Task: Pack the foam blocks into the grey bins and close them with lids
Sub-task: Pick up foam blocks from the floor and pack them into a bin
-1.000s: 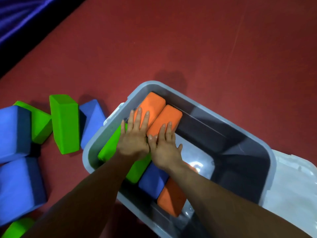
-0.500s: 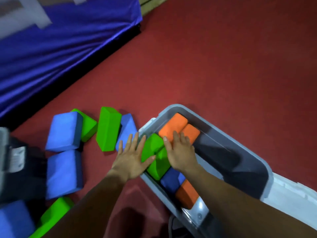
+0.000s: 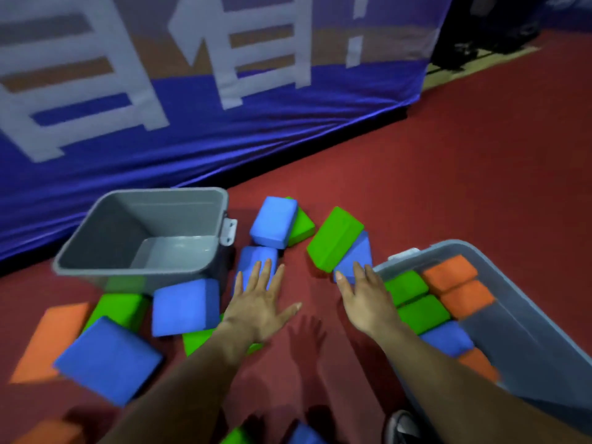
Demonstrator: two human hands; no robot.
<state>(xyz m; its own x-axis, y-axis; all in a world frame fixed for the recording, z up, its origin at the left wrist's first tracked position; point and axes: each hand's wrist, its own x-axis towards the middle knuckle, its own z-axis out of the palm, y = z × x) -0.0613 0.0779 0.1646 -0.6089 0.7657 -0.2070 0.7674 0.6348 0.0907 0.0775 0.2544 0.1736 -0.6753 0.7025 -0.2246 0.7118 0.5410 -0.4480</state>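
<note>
Fetching more foam
Left hand (image 3: 259, 302) and right hand (image 3: 365, 299), spread empty, near blue blocks (image 3: 256, 261) ahead; grey bin (image 3: 461, 242) rightward has room.

Left grey bin (image 3: 128, 272) tilts atop scattered foam blocks (image 3: 184, 307); right bin (image 3: 525, 331) holds packed blocks (image 3: 423, 314).

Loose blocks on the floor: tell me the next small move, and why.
Probably close the left hand round the blue block under its fingertips: that hand is open and holds nothing, and the grey bin on the right has bare room inside.
</note>
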